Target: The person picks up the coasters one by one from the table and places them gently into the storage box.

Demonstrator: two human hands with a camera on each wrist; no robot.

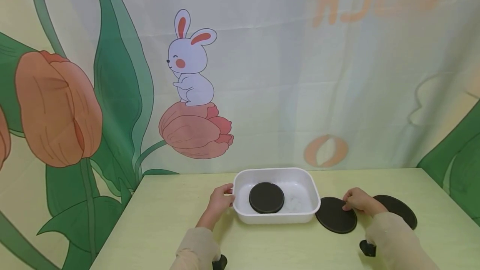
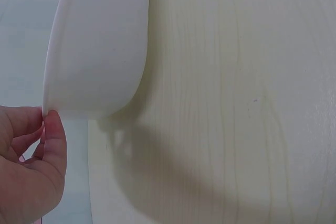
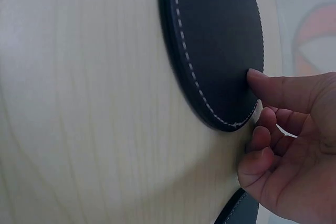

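Observation:
A white rectangular tray (image 1: pixel 276 218) with raised walls stands at the back of the table. My left hand (image 1: pixel 219 201) pinches the rim at its left end; the left wrist view shows thumb and finger on the tray's edge (image 2: pixel 100 45). Inside the tray, toward the left, lies a round black coaster (image 1: pixel 266 198). My right hand (image 1: pixel 361 201) pinches another black coaster (image 1: pixel 335 216) just right of the tray. In the right wrist view, this coaster (image 3: pixel 220 40) shows white stitching, with the thumb on its face and the other fingers curled at its edge.
A third black coaster (image 1: pixel 399 209) lies to the right, partly behind my right forearm. The pale wood-grain table (image 1: pixel 150 228) ends at the back against a printed curtain (image 1: pixel 270 74). Black wrist-camera parts (image 1: pixel 367 248) show by the sleeves.

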